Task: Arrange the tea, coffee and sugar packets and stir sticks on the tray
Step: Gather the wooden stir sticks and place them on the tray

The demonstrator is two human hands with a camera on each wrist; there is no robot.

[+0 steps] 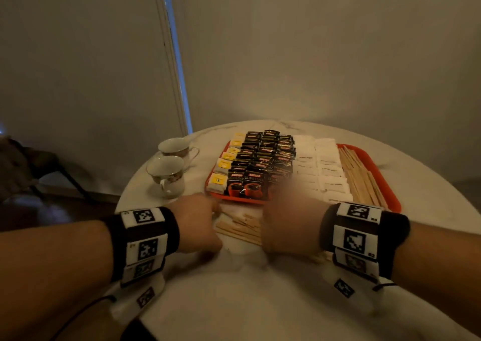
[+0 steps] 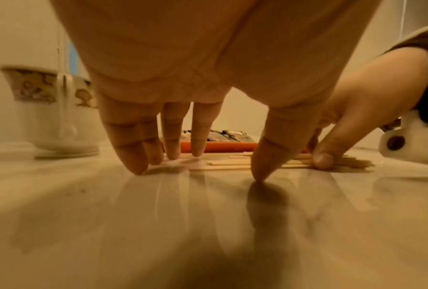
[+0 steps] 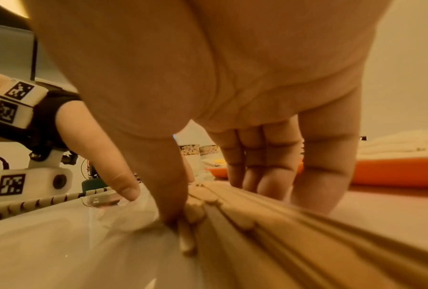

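Note:
A red tray (image 1: 390, 184) holds rows of yellow tea packets (image 1: 223, 163), black coffee packets (image 1: 263, 158), white sugar packets (image 1: 322, 169) and a row of wooden stir sticks (image 1: 361, 174) at its right. More loose stir sticks (image 1: 242, 228) lie on the table in front of the tray, between my hands. My right hand (image 3: 220, 205) pinches this bundle (image 3: 269, 224), thumb on the near side and fingers on the far side. My left hand (image 2: 200, 172) stands with straight fingers, its fingertips (image 2: 141, 168) on the table at the left end of the sticks (image 2: 232, 163).
Two patterned teacups (image 1: 166, 174) (image 1: 173, 146) stand left of the tray, close to my left hand. The round white marble table (image 1: 260, 301) ends just beyond the cups and the tray. Crinkled clear plastic (image 3: 113, 211) lies by the sticks.

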